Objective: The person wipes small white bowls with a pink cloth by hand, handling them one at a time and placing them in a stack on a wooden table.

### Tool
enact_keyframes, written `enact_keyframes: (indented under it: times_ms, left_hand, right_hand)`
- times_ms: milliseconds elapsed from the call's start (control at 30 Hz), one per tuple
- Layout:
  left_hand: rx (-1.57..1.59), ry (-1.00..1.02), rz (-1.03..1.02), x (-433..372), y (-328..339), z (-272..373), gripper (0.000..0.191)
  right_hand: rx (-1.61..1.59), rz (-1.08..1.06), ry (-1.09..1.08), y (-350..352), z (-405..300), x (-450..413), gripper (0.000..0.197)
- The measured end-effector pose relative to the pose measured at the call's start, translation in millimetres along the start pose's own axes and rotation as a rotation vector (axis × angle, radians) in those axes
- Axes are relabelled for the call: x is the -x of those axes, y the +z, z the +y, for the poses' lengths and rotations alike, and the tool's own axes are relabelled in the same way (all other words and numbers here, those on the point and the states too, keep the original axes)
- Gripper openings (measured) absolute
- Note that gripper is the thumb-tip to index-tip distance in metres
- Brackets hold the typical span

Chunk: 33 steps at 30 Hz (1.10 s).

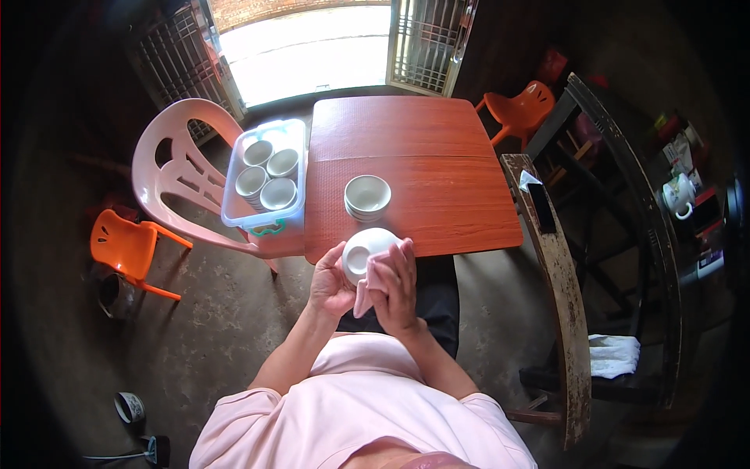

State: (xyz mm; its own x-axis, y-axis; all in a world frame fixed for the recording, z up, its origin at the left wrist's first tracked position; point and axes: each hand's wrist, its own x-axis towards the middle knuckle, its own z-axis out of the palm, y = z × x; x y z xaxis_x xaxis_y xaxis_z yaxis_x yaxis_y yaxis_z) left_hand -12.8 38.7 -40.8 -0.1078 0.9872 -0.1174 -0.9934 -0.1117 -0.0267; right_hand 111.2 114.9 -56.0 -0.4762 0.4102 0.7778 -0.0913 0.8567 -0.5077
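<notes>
A white bowl (364,246) is tilted between my hands, its round foot facing up towards me. My left hand (333,287) grips the bowl by its left side. With my right hand (396,290) I press a pink cloth (370,284) against the bowl's right side; part of the cloth hangs below. Just beyond, a short stack of white bowls (368,193) stands upright on the reddish wooden table (433,182). To the left, a clear plastic box (235,214) holds several stacks of similar bowls (278,193).
The box rests on a pink plastic armchair (176,158) against the table's left edge. Orange small chairs (132,246) stand left and far right. At right is a worn wooden bench (556,281) bearing a dark phone (541,208), with a white cloth (614,356) behind. An open doorway (310,53) lies ahead.
</notes>
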Motion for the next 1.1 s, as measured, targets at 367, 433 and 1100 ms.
enact_keyframes:
  times_ms: [367,433,1100]
  left_hand:
    - [0.087,0.095,0.057,7,-1,-10,0.039]
    - [0.041,0.099,0.079,5,3,-14,0.041]
    - [-1.200,0.426,0.034,17,-15,-23,0.029]
  right_hand:
    - [-0.121,0.022,-0.001,-9,-10,-53,0.021]
    - [-0.085,0.261,0.011,6,-17,-21,0.023]
    - [-0.169,-0.378,0.334,-22,-2,-56,0.015]
